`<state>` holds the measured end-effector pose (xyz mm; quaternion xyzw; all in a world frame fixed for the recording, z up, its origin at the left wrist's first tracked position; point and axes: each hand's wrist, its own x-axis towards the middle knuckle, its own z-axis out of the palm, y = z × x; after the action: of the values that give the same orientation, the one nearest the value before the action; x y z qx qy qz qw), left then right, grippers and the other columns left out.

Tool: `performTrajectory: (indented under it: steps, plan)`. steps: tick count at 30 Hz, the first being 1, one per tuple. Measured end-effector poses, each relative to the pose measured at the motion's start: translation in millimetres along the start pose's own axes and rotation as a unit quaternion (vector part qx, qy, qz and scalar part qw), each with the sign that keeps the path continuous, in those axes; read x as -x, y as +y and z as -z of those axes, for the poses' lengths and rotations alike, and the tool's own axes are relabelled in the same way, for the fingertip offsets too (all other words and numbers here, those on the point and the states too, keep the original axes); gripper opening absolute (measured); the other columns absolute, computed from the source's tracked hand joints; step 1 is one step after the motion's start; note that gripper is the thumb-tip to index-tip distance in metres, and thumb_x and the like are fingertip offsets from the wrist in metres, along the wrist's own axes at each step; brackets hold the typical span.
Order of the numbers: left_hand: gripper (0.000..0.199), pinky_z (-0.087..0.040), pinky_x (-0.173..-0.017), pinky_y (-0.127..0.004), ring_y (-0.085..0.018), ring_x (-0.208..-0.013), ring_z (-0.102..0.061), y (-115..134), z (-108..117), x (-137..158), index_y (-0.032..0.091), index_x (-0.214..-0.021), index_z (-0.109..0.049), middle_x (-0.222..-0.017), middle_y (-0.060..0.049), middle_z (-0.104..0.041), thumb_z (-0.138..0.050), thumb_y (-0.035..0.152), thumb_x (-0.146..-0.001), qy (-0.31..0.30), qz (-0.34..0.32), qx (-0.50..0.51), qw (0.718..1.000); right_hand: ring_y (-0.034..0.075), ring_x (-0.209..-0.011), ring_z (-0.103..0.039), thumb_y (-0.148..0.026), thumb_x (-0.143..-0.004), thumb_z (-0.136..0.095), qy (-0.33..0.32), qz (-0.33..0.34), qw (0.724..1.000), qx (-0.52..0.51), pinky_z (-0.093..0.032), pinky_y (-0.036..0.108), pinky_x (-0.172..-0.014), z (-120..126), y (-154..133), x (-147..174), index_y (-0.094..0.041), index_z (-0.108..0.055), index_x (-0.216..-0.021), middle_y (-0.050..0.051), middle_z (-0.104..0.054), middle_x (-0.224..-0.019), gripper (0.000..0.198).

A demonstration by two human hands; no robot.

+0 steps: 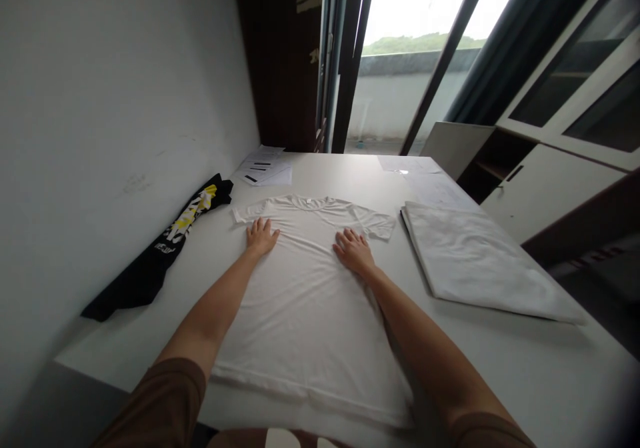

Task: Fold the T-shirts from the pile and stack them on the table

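Observation:
A white short-sleeved T-shirt (305, 301) lies spread out on the white table, its collar at the far side and its hem towards me. Soft creases run across the chest and body. My left hand (261, 237) rests on the shirt just below the left sleeve, fingers stretched out and pressing flat. On the opposite side my right hand (354, 249) lies on the cloth below the right sleeve, its fingers slightly bent but apart. Neither hand grips the fabric.
Against the wall at left lies a black garment (165, 248) with a yellow and white print. A folded white cloth (485, 258) sits to the right. Papers (267, 168) lie at the far left corner of the table (340, 171). Beyond are a glass door and a white cabinet (560, 188).

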<state>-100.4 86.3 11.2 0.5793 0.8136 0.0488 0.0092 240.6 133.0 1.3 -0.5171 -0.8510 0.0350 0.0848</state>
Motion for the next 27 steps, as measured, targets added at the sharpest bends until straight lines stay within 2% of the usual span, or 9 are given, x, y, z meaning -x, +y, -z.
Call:
performTrajectory:
  steps: [3,6,9,12,15,18,24,27]
  plan:
    - [0.077,-0.017,-0.123,-0.06,-0.035,-0.158,-0.017,-7,-2,-8,0.02,-0.162,-0.033,-0.17,-0.016,-0.023,-0.026,0.066,-0.1,-0.017,0.02,-0.006,1.0,0.029,-0.153,-0.027,-0.05,-0.106,-0.038,0.003,0.001,1.0,0.003,-0.02,0.05,-0.123,0,-2,0,-0.023,-0.046,-0.152,0.014,-0.036,-0.164,0.054]
    - [0.085,-0.011,-0.126,-0.057,-0.035,-0.158,-0.013,6,-5,-12,0.018,-0.164,-0.026,-0.17,-0.016,-0.021,-0.026,0.072,-0.098,-0.009,0.013,-0.008,1.0,0.03,-0.152,-0.028,-0.05,-0.106,-0.038,0.01,-0.002,1.0,0.004,-0.02,0.051,-0.123,1,-4,0,-0.022,-0.047,-0.152,0.014,-0.036,-0.164,0.054]
    - [0.086,-0.011,-0.127,-0.052,-0.032,-0.159,-0.011,35,-12,-13,0.019,-0.166,-0.021,-0.171,-0.014,-0.019,-0.03,0.071,-0.098,-0.012,-0.057,0.007,0.998,0.031,-0.153,-0.027,-0.05,-0.105,-0.038,0.007,-0.002,1.0,0.004,-0.02,0.052,-0.123,4,-7,2,-0.022,-0.046,-0.153,0.014,-0.036,-0.164,0.055]
    - [0.087,-0.012,-0.127,-0.051,-0.03,-0.16,-0.009,65,-19,-14,0.021,-0.166,-0.018,-0.173,-0.013,-0.013,-0.034,0.071,-0.097,-0.03,-0.141,0.027,0.989,0.029,-0.156,-0.021,-0.052,-0.106,-0.034,0.011,0.034,0.999,0.0,-0.016,0.051,-0.125,7,-8,4,-0.022,-0.042,-0.157,0.012,-0.029,-0.168,0.06]
    - [0.088,-0.011,-0.126,-0.051,-0.031,-0.159,-0.009,75,-24,-17,0.021,-0.166,-0.017,-0.173,-0.013,-0.011,-0.035,0.072,-0.097,-0.037,-0.168,0.029,0.985,0.028,-0.157,-0.017,-0.056,-0.107,-0.03,-0.012,0.069,0.998,-0.01,-0.015,0.05,-0.126,8,-6,5,-0.024,-0.039,-0.16,0.01,-0.025,-0.17,0.063]
    - [0.087,-0.012,-0.126,-0.053,-0.032,-0.159,-0.011,60,-24,-28,0.019,-0.165,-0.023,-0.172,-0.015,-0.015,-0.029,0.074,-0.097,-0.037,-0.147,0.019,0.988,0.029,-0.157,-0.019,-0.057,-0.107,-0.029,-0.042,0.071,0.996,-0.019,-0.016,0.05,-0.125,8,-2,4,-0.024,-0.038,-0.16,0.01,-0.026,-0.169,0.063]
    - [0.084,-0.014,-0.125,-0.055,-0.034,-0.158,-0.017,0,-15,-55,0.017,-0.163,-0.029,-0.17,-0.017,-0.022,-0.025,0.071,-0.099,-0.024,-0.044,-0.02,0.999,0.029,-0.157,-0.02,-0.057,-0.106,-0.034,-0.044,0.067,0.997,-0.021,-0.016,0.05,-0.125,5,1,2,-0.024,-0.039,-0.16,0.01,-0.026,-0.169,0.063]
    - [0.083,-0.013,-0.125,-0.056,-0.035,-0.157,-0.017,-3,-13,-55,0.015,-0.162,-0.032,-0.169,-0.019,-0.023,-0.028,0.069,-0.099,-0.01,-0.038,-0.036,0.999,0.029,-0.157,-0.02,-0.056,-0.106,-0.034,-0.037,0.065,0.997,-0.023,-0.016,0.05,-0.125,5,0,2,-0.024,-0.04,-0.159,0.01,-0.027,-0.169,0.062]
